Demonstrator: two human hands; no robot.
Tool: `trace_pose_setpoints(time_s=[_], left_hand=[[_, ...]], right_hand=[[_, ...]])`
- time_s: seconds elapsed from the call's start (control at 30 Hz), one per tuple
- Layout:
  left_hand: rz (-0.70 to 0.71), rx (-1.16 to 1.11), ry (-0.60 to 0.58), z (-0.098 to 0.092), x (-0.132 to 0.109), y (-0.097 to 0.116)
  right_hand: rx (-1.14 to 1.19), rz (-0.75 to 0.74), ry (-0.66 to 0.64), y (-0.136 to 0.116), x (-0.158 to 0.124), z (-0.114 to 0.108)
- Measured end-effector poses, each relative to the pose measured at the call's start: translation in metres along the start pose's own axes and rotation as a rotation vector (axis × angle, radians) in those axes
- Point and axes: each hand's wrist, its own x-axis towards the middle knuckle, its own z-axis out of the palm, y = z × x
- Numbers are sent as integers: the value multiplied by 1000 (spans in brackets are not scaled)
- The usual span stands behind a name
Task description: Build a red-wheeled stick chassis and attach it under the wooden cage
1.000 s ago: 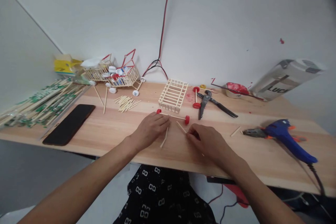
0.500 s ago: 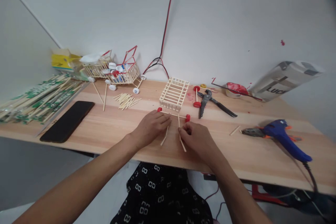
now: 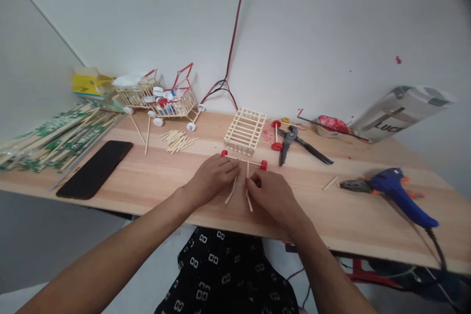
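My left hand (image 3: 213, 176) rests on the wooden table (image 3: 154, 176), fingers together on a thin stick axle (image 3: 243, 160) that carries a red wheel at each end. Beside its fingertips a loose wooden stick (image 3: 231, 191) lies on the table. My right hand (image 3: 270, 192) pinches another wooden stick (image 3: 248, 184), which stands roughly square to the axle with its far tip at the axle. Just behind the axle sits an open frame of wooden sticks (image 3: 245, 131).
A second red-wheeled axle (image 3: 275, 135) and black pliers (image 3: 294, 143) lie right of the frame. A blue glue gun (image 3: 395, 191) is far right, a black phone (image 3: 96, 168) left. Packed chopsticks (image 3: 51, 140), cut sticks (image 3: 178, 140) and stick carts (image 3: 162, 100) fill the back left.
My right hand picked up a stick from the table and swung it from a slant to nearly square against the axle, moving left. The left hand stayed on the axle.
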Motion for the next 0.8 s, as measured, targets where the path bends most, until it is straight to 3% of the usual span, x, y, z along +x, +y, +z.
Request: trace_pose_setpoints(time_s=[0.8], left_hand=[[-7,-2,0,2,-1,0]], right_hand=[[49,-37,18,1,-6,-4]])
